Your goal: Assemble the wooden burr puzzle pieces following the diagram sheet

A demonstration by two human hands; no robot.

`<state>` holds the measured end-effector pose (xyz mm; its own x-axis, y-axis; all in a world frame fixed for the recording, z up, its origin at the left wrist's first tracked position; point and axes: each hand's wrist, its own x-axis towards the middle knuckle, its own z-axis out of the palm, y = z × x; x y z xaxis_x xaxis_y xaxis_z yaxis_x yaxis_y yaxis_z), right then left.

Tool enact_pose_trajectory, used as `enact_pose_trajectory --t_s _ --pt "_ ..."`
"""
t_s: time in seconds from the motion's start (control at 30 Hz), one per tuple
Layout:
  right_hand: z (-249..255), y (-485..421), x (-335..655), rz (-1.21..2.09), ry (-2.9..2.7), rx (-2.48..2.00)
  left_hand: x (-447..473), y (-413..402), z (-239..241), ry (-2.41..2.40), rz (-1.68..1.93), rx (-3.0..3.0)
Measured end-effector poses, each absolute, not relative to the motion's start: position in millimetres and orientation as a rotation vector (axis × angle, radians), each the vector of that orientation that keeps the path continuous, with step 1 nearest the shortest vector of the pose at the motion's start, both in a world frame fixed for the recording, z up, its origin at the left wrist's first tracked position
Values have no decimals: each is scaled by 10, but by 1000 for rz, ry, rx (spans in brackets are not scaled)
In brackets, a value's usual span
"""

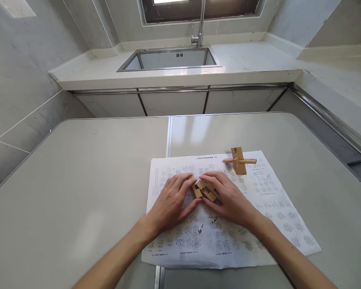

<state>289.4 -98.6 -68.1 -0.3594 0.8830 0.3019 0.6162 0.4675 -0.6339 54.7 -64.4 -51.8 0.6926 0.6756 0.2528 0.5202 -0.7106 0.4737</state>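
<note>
Several notched wooden puzzle pieces (210, 195) lie between my two hands, low over a printed sheet. My left hand (174, 198) has its fingers and thumb closed around one notched wooden piece (197, 192) at the left of the cluster. From the other side, my right hand (227, 196) grips the pieces at the right, its fingers hiding part of them. Whether the two groups interlock or only touch, I cannot tell. Further back on the sheet rests a wooden cross-shaped assembly (238, 161), a flat marked board with a rod through it.
The printed sheet (174, 255), covered in small line diagrams, lies on a pale table (63, 192) with a metal seam down its middle. Beyond the table's far edge is a white counter (246, 64) with a metal sink (165, 70) and a tap (199, 38). Tiled walls flank both sides.
</note>
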Motion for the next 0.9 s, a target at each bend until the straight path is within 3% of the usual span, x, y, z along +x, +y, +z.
enact_pose_trajectory --t_s 0.9 --pt "-706 -951 3019 504 -2089 -1330 561 -642 -519 930 644 2533"
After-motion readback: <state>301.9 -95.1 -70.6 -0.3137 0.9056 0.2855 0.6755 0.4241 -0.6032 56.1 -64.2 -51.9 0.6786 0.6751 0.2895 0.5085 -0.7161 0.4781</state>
